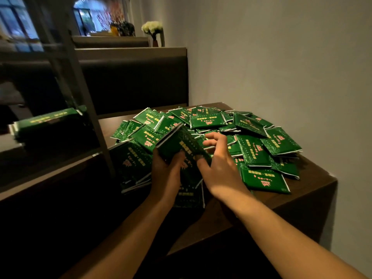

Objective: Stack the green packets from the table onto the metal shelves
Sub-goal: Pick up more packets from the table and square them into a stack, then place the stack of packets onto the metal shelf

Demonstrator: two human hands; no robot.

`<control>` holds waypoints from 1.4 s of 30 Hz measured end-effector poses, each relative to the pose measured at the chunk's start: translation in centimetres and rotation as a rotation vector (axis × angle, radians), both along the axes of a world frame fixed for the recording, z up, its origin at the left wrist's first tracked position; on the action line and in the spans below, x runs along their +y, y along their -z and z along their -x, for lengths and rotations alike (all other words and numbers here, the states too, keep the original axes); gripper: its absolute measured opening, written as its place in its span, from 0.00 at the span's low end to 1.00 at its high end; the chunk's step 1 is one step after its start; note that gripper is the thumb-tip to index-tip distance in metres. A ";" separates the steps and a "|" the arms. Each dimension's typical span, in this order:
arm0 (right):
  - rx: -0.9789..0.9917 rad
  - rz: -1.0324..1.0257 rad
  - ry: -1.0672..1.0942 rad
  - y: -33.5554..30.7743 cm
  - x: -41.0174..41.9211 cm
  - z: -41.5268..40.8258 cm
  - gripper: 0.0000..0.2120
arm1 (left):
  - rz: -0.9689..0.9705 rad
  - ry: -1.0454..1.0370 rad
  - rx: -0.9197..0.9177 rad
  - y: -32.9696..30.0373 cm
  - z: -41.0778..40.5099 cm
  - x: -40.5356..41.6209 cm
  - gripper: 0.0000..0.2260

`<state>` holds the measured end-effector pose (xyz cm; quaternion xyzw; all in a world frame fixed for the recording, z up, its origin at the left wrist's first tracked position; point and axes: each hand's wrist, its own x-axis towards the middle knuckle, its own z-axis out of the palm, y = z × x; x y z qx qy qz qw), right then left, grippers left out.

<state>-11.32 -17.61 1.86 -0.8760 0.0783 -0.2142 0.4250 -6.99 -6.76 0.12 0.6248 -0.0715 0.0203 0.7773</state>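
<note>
At the table's [314,190] front edge, the left hand [167,174] grips a bundle of green packets [177,143]. The right hand [219,168], fingers loosely curled, touches its side, apparently gripping nothing. Squaring the bundle's edges first should ease stacking on the metal shelves [50,160].

White flowers [152,27] in a vase on a ledge, dark booth backrest [136,83], arched window [88,16] behind.
</note>
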 end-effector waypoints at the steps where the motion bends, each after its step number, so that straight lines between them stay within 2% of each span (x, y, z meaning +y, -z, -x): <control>1: -0.031 0.113 0.039 -0.1 0.0 0.0 0.17 | -0.007 -0.030 0.038 -0.5 0.3 0.1 0.12; 4: -0.175 0.442 0.079 -0.5 0.8 0.5 0.12 | 0.095 0.044 0.233 -2.4 1.7 0.8 0.05; 5: -0.229 0.513 0.061 -0.8 1.5 0.8 0.12 | 0.122 0.066 0.288 -3.0 2.4 1.3 0.10; 7: -0.263 0.605 0.017 -1.1 3.1 1.6 0.16 | 0.168 0.019 0.316 -4.0 3.4 2.2 0.16; 10: -0.275 0.709 -0.082 -1.9 5.5 2.3 0.23 | 0.302 -0.151 0.326 -5.5 4.7 4.2 0.12; 12: -0.319 0.749 -0.143 -2.3 6.8 2.1 0.26 | 0.373 -0.224 0.347 -6.2 5.4 5.7 0.06; 14: -0.395 0.763 -0.179 -2.9 8.6 1.7 0.29 | 0.408 -0.273 0.331 -7.0 6.2 7.6 0.06; 22: -0.733 0.808 -0.265 -3.9 15.0 -1.9 0.16 | 0.544 -0.411 0.309 -9.4 6.5 13.6 0.05; 24: -0.708 0.845 -0.261 -3.8 16.4 -3.1 0.16 | 0.580 -0.430 0.325 -9.5 5.7 14.5 0.06; 27: -0.622 0.939 -0.303 -3.7 17.7 -5.2 0.20 | 0.562 -0.512 0.359 -9.3 3.9 16.2 0.14; 35: -0.525 1.089 -0.255 -4.7 18.9 -9.5 0.17 | 0.429 -0.487 0.303 -8.0 2.3 17.3 0.09; 42: -0.280 1.189 -0.276 -4.3 19.3 -9.8 0.18 | 0.337 -0.571 0.318 -7.4 2.0 17.3 0.15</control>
